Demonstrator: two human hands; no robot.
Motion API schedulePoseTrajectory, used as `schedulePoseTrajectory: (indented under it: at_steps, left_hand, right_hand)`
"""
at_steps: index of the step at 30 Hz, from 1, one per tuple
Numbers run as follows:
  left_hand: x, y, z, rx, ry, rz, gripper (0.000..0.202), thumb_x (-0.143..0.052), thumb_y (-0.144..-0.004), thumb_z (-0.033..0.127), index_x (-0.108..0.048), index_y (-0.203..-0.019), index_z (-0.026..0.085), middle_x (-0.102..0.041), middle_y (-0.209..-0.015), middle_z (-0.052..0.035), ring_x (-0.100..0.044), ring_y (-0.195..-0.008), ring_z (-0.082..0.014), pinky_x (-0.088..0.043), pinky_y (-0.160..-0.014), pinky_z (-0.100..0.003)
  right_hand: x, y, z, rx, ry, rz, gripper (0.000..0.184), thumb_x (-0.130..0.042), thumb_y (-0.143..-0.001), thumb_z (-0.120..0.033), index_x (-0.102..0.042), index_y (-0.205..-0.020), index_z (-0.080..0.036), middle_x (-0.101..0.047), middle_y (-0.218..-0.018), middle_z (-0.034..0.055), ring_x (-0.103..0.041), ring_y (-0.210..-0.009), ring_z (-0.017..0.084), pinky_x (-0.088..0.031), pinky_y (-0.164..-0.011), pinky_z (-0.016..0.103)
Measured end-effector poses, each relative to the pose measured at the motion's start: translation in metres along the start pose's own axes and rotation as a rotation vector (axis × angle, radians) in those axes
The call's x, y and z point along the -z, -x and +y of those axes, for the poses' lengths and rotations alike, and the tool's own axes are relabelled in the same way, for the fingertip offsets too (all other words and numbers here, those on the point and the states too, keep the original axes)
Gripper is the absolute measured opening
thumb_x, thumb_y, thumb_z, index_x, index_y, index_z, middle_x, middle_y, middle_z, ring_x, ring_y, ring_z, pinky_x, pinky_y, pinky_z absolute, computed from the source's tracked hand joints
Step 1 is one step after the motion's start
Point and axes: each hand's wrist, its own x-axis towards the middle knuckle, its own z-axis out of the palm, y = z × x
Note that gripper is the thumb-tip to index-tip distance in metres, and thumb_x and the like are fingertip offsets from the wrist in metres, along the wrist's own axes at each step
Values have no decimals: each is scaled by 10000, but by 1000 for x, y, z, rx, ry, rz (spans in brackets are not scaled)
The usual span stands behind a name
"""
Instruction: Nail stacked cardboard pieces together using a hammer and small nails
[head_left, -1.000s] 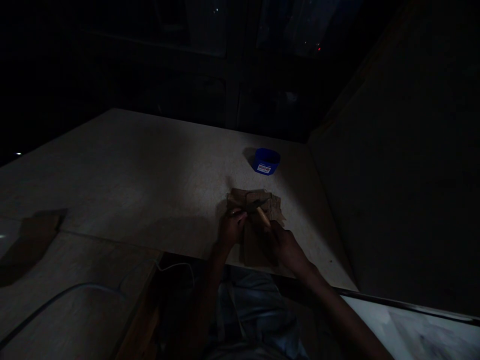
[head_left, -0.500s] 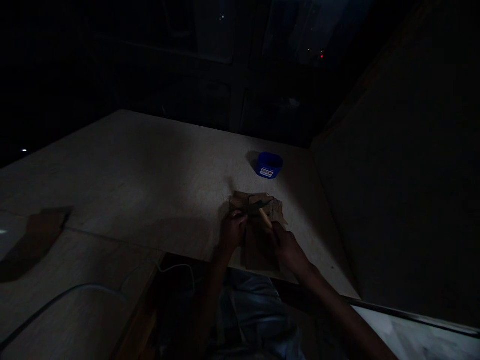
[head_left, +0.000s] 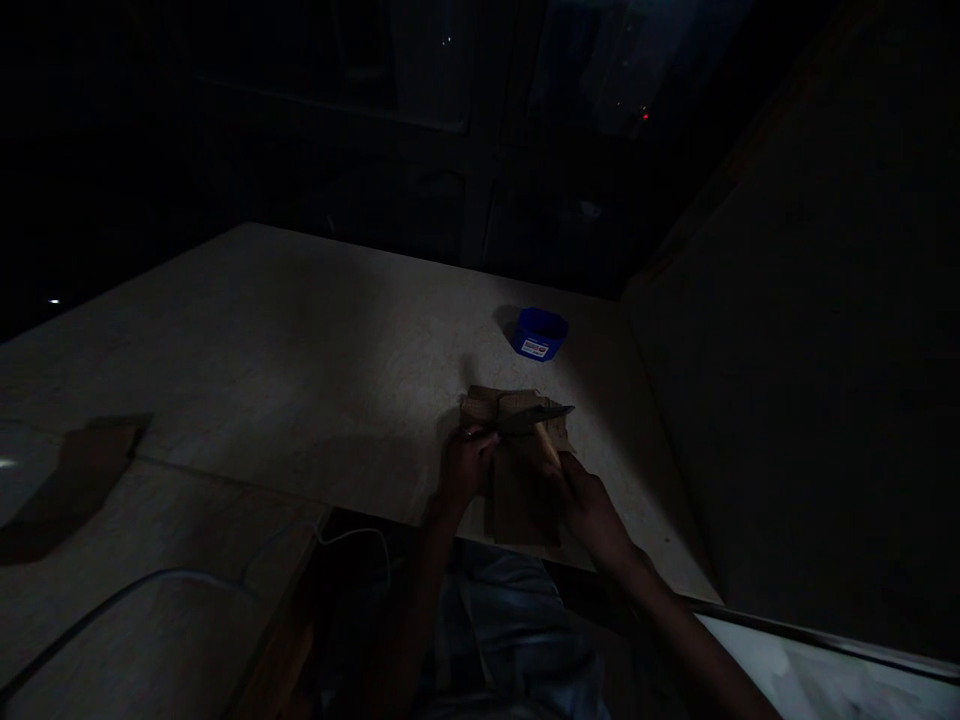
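My right hand (head_left: 589,500) is wrapped round the pale wooden handle of a hammer (head_left: 549,446). The hammer's long dark head (head_left: 536,416) hovers over or rests on the brown cardboard (head_left: 525,500); the dim light hides which. My left hand (head_left: 466,460) is at the cardboard's left side, its fingers pinched together close to the hammer head. A thin dark piece seems to lie by those fingertips, too dark to name. Torn, layered edges show along the far side of the cardboard, which lies at the table's near edge.
A blue plastic tub (head_left: 540,335) with a white label stands beyond the cardboard on the pale table (head_left: 337,350). Another brown cardboard piece (head_left: 82,480) lies at the left. A cable (head_left: 172,573) crosses the lower left. A dark panel (head_left: 795,400) rises along the right.
The hammer and my right hand have moved slightly to the right. My left hand stays at almost the same spot on the cardboard.
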Motion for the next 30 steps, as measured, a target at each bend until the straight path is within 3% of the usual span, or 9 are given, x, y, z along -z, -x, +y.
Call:
schedulePoseTrajectory:
  at_steps: [14, 23, 26, 30]
  left_hand:
    - [3, 1, -2, 59, 142, 5, 224, -649, -913, 341, -790, -1035, 217, -747, -982, -84, -685, -932, -206, -554, -853, -343]
    - [17, 4, 5, 70, 218, 106, 247, -619, -888, 346, -754, -1047, 215, -726, -1048, -86, -671, -1018, -215, -543, -928, -371]
    - [30, 11, 15, 147, 218, 154, 278, -604, -886, 350, -728, -1084, 200, -716, -1068, -100, -660, -1056, -232, -529, -955, -392]
    - [42, 32, 34, 376, 278, 111, 448, -650, -861, 454, -656, -1214, 179, -710, -1121, -122, -668, -1062, -252, -533, -950, -412]
  right_hand:
    - [-12, 28, 34, -140, -251, 273, 433, -456, -945, -619, -563, -873, -206, -563, -718, -10, -500, -636, 156, -394, -553, 246]
    - [-13, 49, 51, -323, -391, 397, 448, -516, -888, -664, -530, -843, -219, -460, -653, -52, -404, -553, 131, -331, -489, 234]
    - [-11, 58, 58, -364, -408, 415, 480, -538, -854, -684, -573, -879, -207, -466, -640, -50, -412, -548, 138, -340, -489, 243]
    - [-12, 71, 69, -378, -380, 426, 537, -557, -832, -700, -628, -952, -181, -529, -673, -22, -475, -608, 163, -378, -527, 253]
